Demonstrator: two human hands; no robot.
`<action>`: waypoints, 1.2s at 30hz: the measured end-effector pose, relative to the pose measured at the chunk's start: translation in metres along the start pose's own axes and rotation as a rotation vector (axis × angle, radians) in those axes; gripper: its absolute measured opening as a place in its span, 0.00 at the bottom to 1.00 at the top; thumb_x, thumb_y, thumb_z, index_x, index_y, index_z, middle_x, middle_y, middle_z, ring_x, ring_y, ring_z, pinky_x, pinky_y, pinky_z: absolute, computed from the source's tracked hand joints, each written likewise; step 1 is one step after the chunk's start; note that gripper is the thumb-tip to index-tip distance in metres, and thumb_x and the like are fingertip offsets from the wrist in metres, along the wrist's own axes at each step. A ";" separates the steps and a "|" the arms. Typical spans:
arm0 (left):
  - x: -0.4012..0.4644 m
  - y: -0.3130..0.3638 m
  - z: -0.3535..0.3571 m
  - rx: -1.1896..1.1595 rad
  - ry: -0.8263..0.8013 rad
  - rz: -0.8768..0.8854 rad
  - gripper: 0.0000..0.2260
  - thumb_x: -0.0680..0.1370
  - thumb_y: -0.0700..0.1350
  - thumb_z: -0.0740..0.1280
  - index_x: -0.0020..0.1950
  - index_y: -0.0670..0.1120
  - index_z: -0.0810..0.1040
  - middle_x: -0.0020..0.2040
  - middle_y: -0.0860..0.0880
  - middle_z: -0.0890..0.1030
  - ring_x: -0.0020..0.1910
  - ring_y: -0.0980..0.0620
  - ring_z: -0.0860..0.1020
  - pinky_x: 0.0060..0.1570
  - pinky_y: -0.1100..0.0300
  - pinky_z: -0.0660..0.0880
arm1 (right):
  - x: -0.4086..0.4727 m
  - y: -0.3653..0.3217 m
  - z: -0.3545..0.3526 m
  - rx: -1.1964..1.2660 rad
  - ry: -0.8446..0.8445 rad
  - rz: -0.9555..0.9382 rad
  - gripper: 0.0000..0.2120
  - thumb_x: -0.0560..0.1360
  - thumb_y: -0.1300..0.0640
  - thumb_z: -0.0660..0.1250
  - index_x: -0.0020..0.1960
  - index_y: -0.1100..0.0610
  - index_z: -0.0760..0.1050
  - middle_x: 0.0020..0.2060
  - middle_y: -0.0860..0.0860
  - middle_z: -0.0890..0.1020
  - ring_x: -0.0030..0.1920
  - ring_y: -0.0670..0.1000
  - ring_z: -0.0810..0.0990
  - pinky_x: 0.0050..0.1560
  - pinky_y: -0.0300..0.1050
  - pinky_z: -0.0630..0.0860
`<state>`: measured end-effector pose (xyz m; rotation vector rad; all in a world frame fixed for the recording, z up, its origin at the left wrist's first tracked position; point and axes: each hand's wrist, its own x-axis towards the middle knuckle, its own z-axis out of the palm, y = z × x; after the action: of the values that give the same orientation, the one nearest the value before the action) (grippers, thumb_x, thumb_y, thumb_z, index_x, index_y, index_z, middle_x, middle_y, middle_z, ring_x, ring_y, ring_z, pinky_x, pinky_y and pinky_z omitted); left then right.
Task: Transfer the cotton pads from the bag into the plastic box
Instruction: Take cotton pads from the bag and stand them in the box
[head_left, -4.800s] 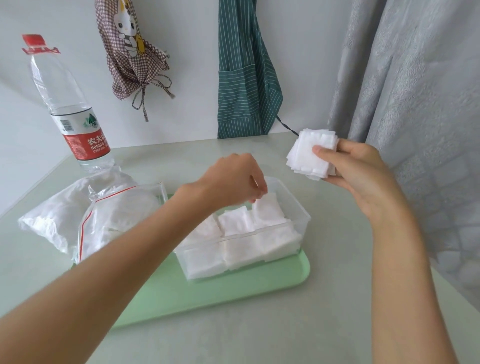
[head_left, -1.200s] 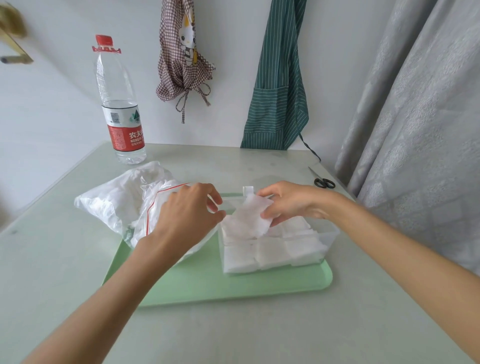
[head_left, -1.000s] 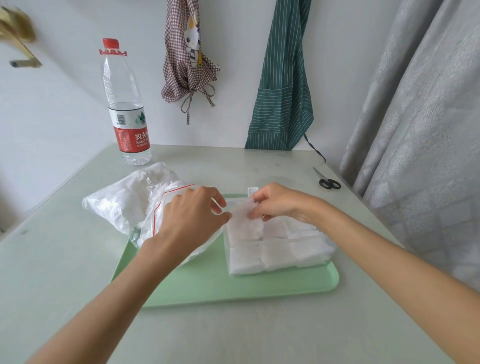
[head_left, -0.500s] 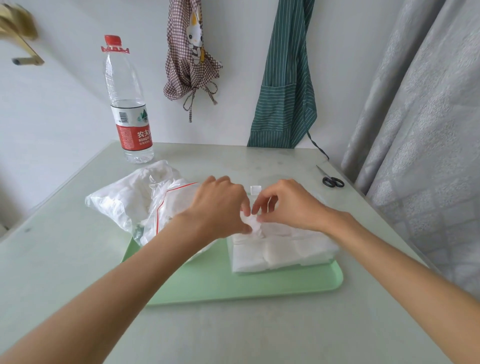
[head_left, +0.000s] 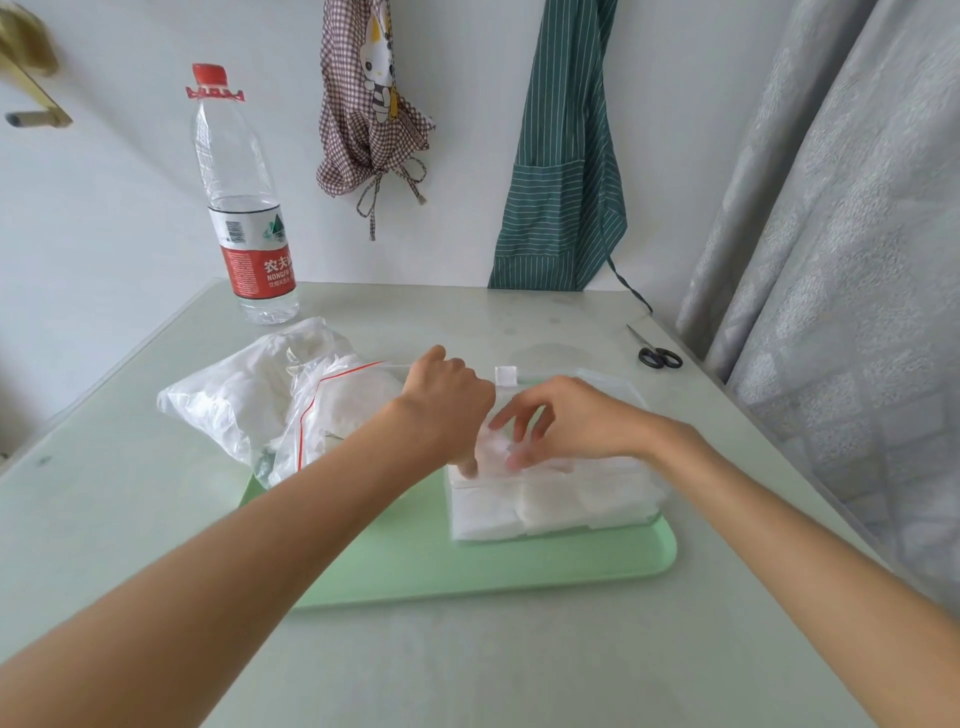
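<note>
From the head camera I look down on a pale table (head_left: 156, 519) with a green tray (head_left: 467, 566) in the middle. On the tray's right half stands the clear plastic box (head_left: 550, 506), nearly full of white cotton pads (head_left: 587, 499) packed in neat rows, so the tray keeps box and supply together within easy reach. The bag (head_left: 291, 410), a crumpled clear zip bag with a red seal line, lies just left of the box, its mouth turned toward it, which I judge keeps each transfer short.

Both arms reach forward and meet over the box's near left corner. My left hand (head_left: 447, 405) is knuckles-up with fingers curled downward, its tips pressing on the pads. My right hand (head_left: 566, 421) arches over them, fingers spread and bent, fingertips (head_left: 511, 460) touching the top pad. I cannot tell whether either hand pinches a pad; I judge they are tamping the last ones flat.

A water bottle (head_left: 244, 208) stands behind and scissors (head_left: 657, 356) lie far right.
</note>
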<state>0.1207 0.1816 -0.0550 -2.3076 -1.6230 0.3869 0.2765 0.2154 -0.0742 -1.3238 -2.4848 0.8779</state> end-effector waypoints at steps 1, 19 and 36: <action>-0.001 -0.002 -0.002 -0.036 -0.019 0.027 0.21 0.71 0.61 0.68 0.59 0.52 0.76 0.56 0.53 0.79 0.59 0.51 0.74 0.50 0.60 0.59 | -0.001 0.003 -0.008 0.019 0.010 0.021 0.13 0.65 0.56 0.78 0.48 0.47 0.82 0.40 0.47 0.82 0.37 0.46 0.78 0.42 0.41 0.77; -0.079 -0.079 -0.012 -0.853 0.182 -0.286 0.11 0.73 0.55 0.69 0.55 0.60 0.78 0.54 0.60 0.78 0.57 0.58 0.75 0.58 0.57 0.69 | -0.033 -0.021 -0.038 -0.060 0.112 0.076 0.08 0.73 0.51 0.70 0.52 0.46 0.80 0.46 0.42 0.82 0.49 0.43 0.80 0.49 0.37 0.74; -0.070 -0.091 0.089 -0.713 0.532 -0.567 0.10 0.78 0.52 0.64 0.52 0.48 0.80 0.63 0.51 0.74 0.63 0.48 0.69 0.55 0.54 0.67 | 0.031 -0.107 0.083 -0.341 0.520 -0.070 0.13 0.77 0.54 0.63 0.60 0.44 0.78 0.55 0.43 0.82 0.59 0.49 0.72 0.56 0.42 0.58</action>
<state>-0.0145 0.1524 -0.0980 -1.9197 -2.1925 -0.9817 0.1486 0.1609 -0.0822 -1.3357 -2.2930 0.0646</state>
